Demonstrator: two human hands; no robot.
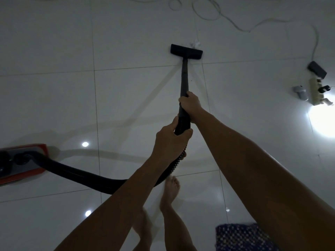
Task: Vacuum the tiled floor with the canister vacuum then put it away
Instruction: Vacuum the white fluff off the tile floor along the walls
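Observation:
The black vacuum wand (184, 77) slants away from me across the white tiled floor (126, 98). Its flat floor head (186, 51) lies on the tiles, beside a small white clump of debris (195, 44). My right hand (190, 104) grips the wand high up. Just below it, my left hand (171, 141) grips the ribbed handle end. A black hose (81, 175) curves left from there to the red canister (21, 164) at the left edge.
A white cord (235, 27) loops over the far tiles toward a power strip (316, 92) and a dark adapter (317, 69) at right. A bright light glare (322, 121) shines there. A patterned mat (243, 238) lies at bottom right. My bare feet (170, 191) stand below the hose.

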